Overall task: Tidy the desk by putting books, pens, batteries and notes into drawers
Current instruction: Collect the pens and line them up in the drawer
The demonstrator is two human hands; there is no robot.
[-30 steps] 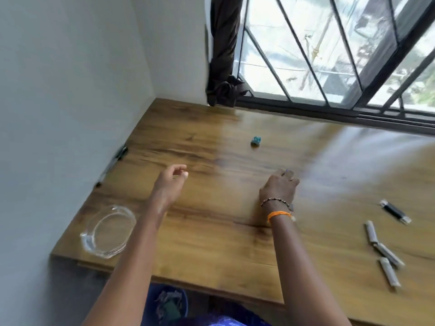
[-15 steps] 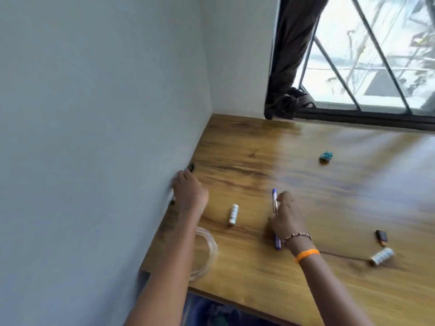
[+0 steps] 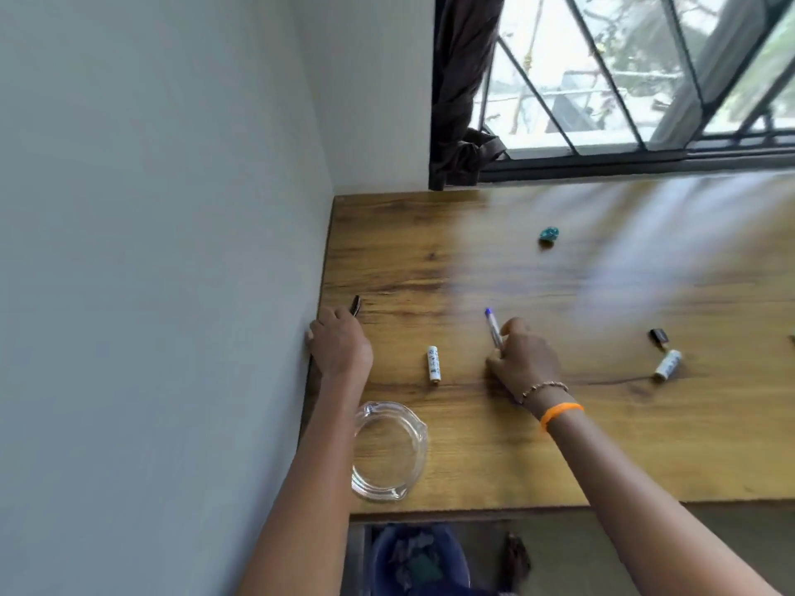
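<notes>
Brown wood-grain desk (image 3: pixel 559 445), white battery (image 3: pixel 433 364), blue-capped pen (image 3: pixel 493 326), orange wristband (image 3: pixel 560 412).

1. The left hand (image 3: pixel 340 346) covered most of a thin black pen (image 3: pixel 355 305) at the wall, so its grip could not be judged.
2. The right hand (image 3: pixel 522 363) hid the lower half of a clear blue-capped pen (image 3: pixel 493 326).
3. The small crumpled teal object (image 3: pixel 549 234) was too small to identify.
4. The wooden tabletop (image 3: pixel 602 445) ran off the right edge.
5. The blue bin (image 3: pixel 419 561) below was blurred and cut off.
</notes>
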